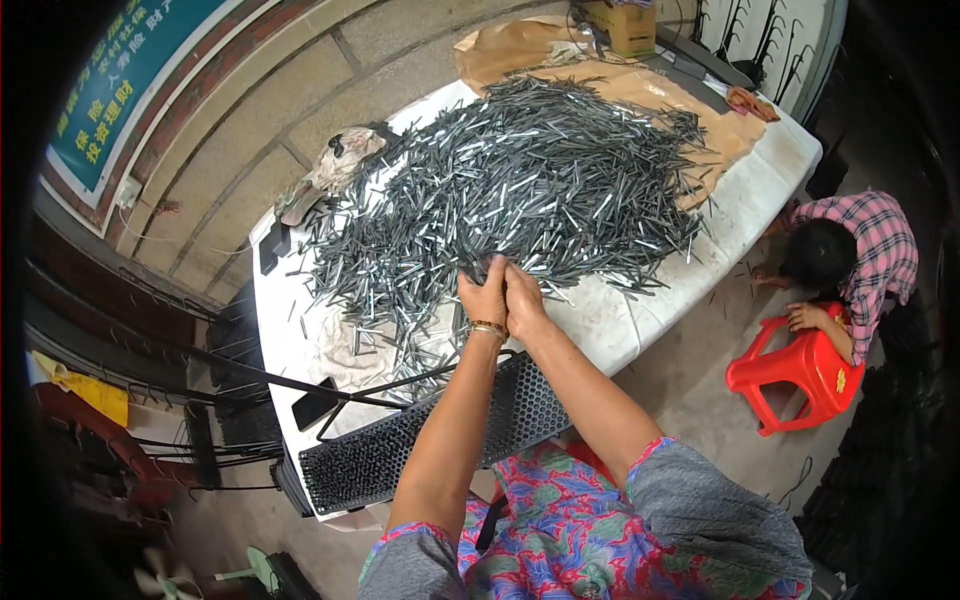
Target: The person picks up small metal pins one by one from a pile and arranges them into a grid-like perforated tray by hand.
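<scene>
I have a small bunch of strips (474,266) between my two hands, at the near edge of a wide pile of strips (560,180), thin and dark, some of them shining. My left hand (483,299) has its fingers closed on the bunch. My right hand (523,301) is pressed beside it, touching; its fingers are mostly hidden, so I cannot tell if they are clamped also.

The pile lies on a white table (760,195), and its far part is on brown paper (738,135). To the left of the pile is a crumpled cloth (345,158). Below my wrists, along the near table edge, there is a black perforated tray (522,395); many upright black pieces fill its left part. A flat black oblong (315,403) is near it, on the left.

On my right, well apart from me, another person in a plaid shirt (888,235) bends low, one hand on a red stool (800,370).
</scene>
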The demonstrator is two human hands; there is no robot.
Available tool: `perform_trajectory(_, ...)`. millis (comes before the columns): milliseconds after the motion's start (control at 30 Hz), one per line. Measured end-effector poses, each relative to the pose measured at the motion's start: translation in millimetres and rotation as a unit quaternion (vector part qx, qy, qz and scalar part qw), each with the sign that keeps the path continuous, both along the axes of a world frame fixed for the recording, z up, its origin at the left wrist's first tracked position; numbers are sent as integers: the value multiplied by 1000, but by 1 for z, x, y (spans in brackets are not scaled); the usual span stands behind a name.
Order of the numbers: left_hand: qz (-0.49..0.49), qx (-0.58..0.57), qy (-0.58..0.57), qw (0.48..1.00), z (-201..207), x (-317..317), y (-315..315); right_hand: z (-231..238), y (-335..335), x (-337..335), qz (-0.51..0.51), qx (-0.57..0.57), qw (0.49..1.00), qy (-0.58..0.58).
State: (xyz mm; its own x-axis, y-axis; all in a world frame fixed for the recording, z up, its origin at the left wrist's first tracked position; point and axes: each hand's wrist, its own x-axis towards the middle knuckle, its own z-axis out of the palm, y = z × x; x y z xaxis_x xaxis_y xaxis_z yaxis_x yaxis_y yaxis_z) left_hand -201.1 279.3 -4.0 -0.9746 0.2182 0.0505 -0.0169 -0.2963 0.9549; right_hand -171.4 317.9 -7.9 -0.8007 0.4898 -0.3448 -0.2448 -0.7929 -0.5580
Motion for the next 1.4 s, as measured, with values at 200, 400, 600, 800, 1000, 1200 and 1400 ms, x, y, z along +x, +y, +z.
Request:
perform_trajectory(200, 29, 107, -139, 984, 0, -9, -1, -9, 10, 12, 16, 73, 997, -25)
perform_trajectory(400, -57, 69, -91, 992, 6, 16, 0, -17, -2, 7, -25, -78, 996, -30)
perform_trajectory(600, -124, 108, -150, 975, 13, 23, -32, 13, -11, 37, 37, -5, 999, -4)
perform_trajectory(800, -261, 56, -328, 906, 51, 93, -82, 26, 26, 93, 232, 290, 929, -8)
perform_trajectory(1000, -287, -11, -363, 886, 42, 168, -134, 38, 4, 159, 381, 320, 864, -73)
perform_trajectory(1200, -275, -25, -365, 889, 20, 197, -155, 10, -15, 188, 399, 286, 866, -94)
perform_trajectory(1400, -260, -70, -294, 917, 10, 201, -157, 12, -22, 191, 338, 362, 865, -77)
